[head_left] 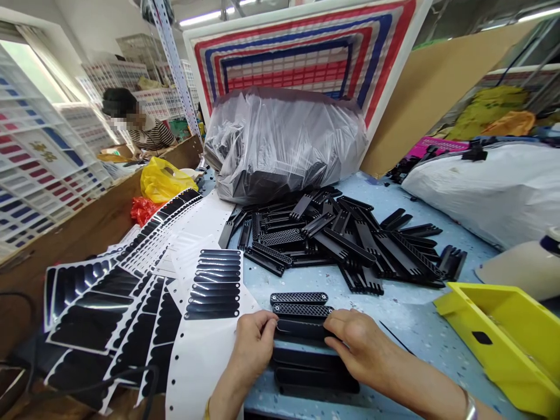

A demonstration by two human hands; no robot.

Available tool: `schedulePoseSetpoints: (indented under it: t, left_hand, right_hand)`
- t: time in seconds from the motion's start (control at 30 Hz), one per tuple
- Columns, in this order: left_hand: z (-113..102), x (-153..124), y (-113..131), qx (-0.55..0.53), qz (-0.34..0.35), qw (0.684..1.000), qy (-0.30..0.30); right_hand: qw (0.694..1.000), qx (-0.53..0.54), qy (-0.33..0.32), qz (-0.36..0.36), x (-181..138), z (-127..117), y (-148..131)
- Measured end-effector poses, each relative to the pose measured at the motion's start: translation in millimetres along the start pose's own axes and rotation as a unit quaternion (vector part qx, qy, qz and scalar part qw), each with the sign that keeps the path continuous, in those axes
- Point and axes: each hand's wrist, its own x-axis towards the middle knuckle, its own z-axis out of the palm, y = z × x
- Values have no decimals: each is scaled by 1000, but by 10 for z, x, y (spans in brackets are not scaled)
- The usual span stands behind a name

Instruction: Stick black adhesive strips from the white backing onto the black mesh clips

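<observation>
My left hand (255,338) pinches the left end of a glossy black sticker strip (301,329), thumb against forefinger. At the strip's right end, my right hand (350,332) has its fingers closed. The strip lies along a narrow black plastic piece, mostly covered by it. Just beyond are two black pieces with a mesh surface (298,298). Nearer to me lie black pieces with smooth tops (312,380). Left of my left hand is a white backing sheet (196,356) bearing a row of black strip stickers (215,286).
Black plastic pieces (350,233) lie heaped before a filled grey plastic bag (284,140). More sticker sheets (91,315) fan out at left. A yellow bin (494,338) and a white bottle (520,268) stand at right. Behind the left board sits a person (149,131).
</observation>
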Motion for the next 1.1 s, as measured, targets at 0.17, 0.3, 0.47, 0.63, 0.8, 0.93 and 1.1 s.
schedulePoseSetpoints:
  t: [0.17, 0.3, 0.47, 0.63, 0.8, 0.93, 1.1]
  left_hand:
    - [6, -1, -29, 10, -3, 1000, -3]
    - [23, -5, -88, -13, -18, 1000, -3]
    - [25, -6, -94, -21, -23, 1000, -5]
    - [-3, -18, -32, -19, -14, 1000, -4]
    - [-4, 7, 45, 2, -16, 1000, -7]
    - [12, 45, 70, 16, -26, 1000, -10]
    - [26, 56, 34, -1, -36, 999, -5]
  right_hand:
    - [1000, 7, 17, -6, -6, 24, 15]
    - [1000, -5, 23, -6, 5, 27, 10]
    - [1000, -3, 10, -4, 18, 22, 9]
    - [1000, 4, -5, 0, 15, -26, -14]
    - [1000, -6, -16, 4, 18, -44, -27]
    - [1000, -5, -3, -1, 14, -7, -10]
    - [1000, -10, 21, -13, 13, 3, -13]
